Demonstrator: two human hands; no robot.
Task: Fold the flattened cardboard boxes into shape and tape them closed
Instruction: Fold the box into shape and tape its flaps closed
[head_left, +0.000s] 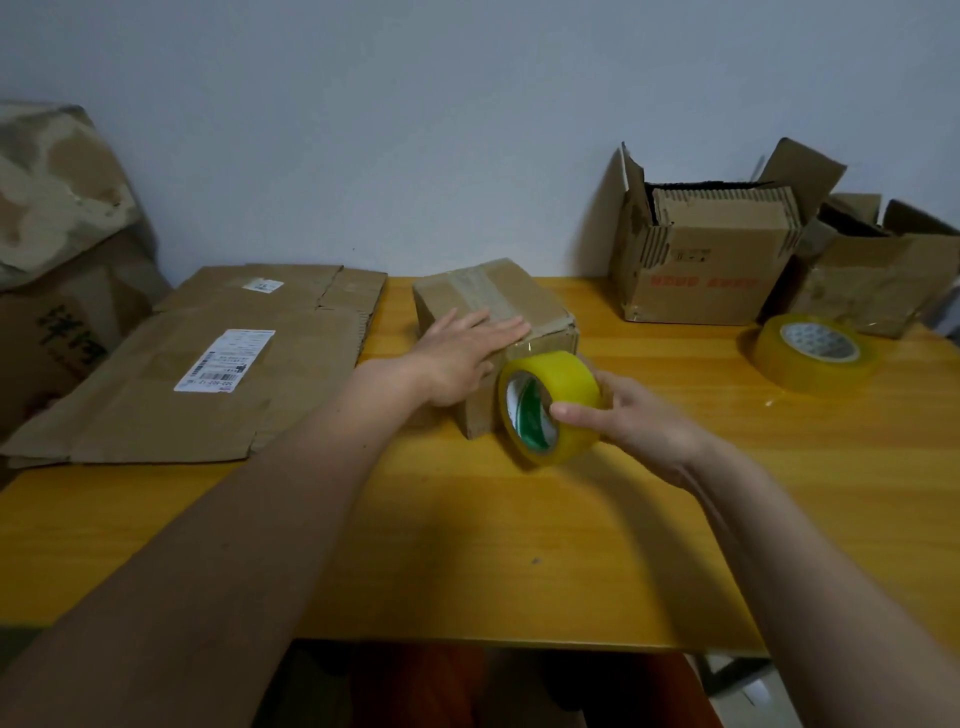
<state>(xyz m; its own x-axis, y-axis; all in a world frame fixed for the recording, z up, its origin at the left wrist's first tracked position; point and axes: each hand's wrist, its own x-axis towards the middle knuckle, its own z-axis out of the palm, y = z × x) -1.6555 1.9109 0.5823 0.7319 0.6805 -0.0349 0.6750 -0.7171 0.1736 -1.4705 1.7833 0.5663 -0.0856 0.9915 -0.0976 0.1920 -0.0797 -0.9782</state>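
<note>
A small folded cardboard box (498, 299) stands on the yellow table (467, 545), its top flaps closed and crossed by tape. My left hand (462, 353) lies flat on the box's top with straight fingers pressing down. My right hand (628, 415) grips a roll of yellow-tinted clear tape (550, 405), held on edge against the box's near right corner. A thin strip of tape runs from the roll up onto the box's top edge. Flattened cardboard boxes (208, 374) lie stacked at the left of the table.
A second tape roll (815, 351) lies flat at the right. Behind it stand an open box (711, 260) stuffed with cardboard pieces and another open box (883, 270). A large worn carton (57, 234) stands off the table's left side. A wall runs close behind.
</note>
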